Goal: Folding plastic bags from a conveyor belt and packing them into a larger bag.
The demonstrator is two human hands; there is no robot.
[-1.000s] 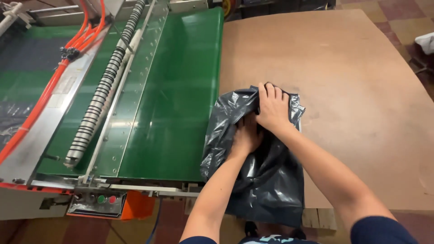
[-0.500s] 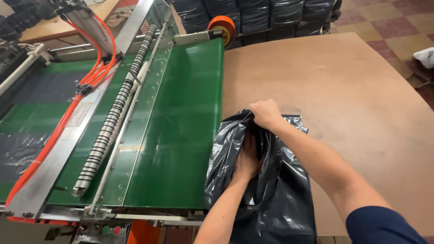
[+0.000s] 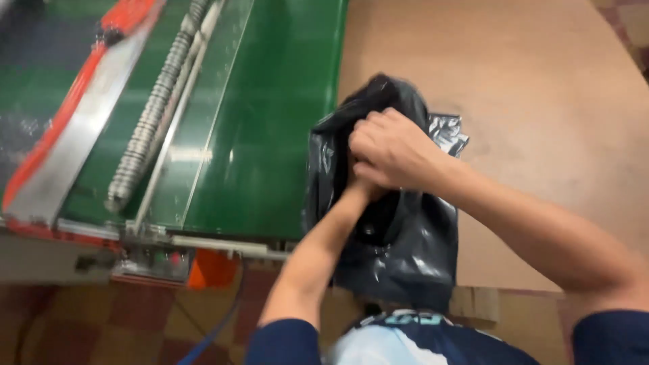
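Here, a crumpled glossy black plastic bag (image 3: 405, 250), mouth bunched in the right hand (image 3: 389, 150).

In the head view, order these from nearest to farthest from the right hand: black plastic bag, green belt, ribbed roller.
1. black plastic bag: gripped by the right hand.
2. green belt: left of the bag.
3. ribbed roller: farther left.

The black bag (image 3: 399, 250) was thin plastic film, glossy and creased. The table top (image 3: 527, 88) looked like matt brown fibreboard, smooth. The green conveyor belt (image 3: 270, 115) had a slight sheen, and the ribbed roller (image 3: 152, 115) was dull grey metal.
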